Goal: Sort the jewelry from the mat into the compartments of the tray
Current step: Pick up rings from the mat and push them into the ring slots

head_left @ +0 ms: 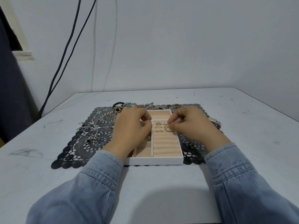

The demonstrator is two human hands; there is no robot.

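While the right hand [192,125] pinched a silver ring [168,127] over the ring rolls on the right side of the tray [153,160], the left hand [131,128] hovered curled above the left compartments; whether it held anything could not be told. Three rings [158,126] sat in the far slots, the nearer rolls bare. Something small possibly lay in a left compartment, half hidden. Left on the mat [77,152]: necklaces [90,131] at left, bracelets [119,105] and chains [153,107] along the far edge, a watch [215,122] at right. Judged early: most pieces unsorted.
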